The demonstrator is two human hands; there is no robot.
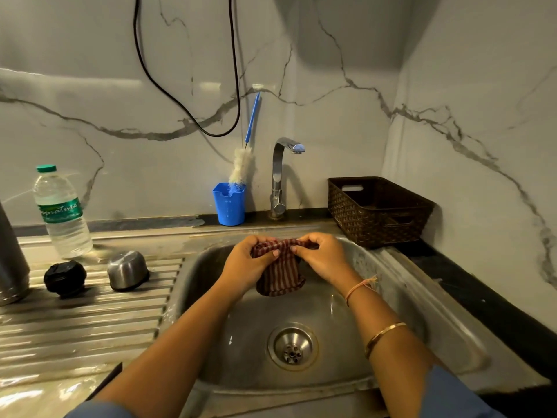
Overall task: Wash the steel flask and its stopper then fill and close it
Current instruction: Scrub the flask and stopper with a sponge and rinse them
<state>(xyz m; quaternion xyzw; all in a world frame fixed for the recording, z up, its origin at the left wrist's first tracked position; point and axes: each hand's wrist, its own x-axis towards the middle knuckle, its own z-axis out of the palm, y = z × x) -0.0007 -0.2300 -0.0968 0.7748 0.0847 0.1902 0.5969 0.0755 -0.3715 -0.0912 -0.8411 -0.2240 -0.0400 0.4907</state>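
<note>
**Status: task progress**

- Hands: the left hand and right hand are each pinching the top edge of a red-striped cloth betw. thumb and curled fingers. The cloth is hanging betw. them over the sink.
- Task items: the steel flask is standing well left of the hands, at the frame edge, w/ its mouth out of view. The black stopper and the steel cup-lid are lying apart on the ribbed drainboard, left of the left hand.
- The tap, beyond the hands, is not running. The bottle brush is standing in its blue holder just left of the tap.
- Judgement: the drainboard is looking wet, so washing is prob. done, but this cannot be confirmed. Filling, likely from the water bottle, and closing are remaining.
</note>
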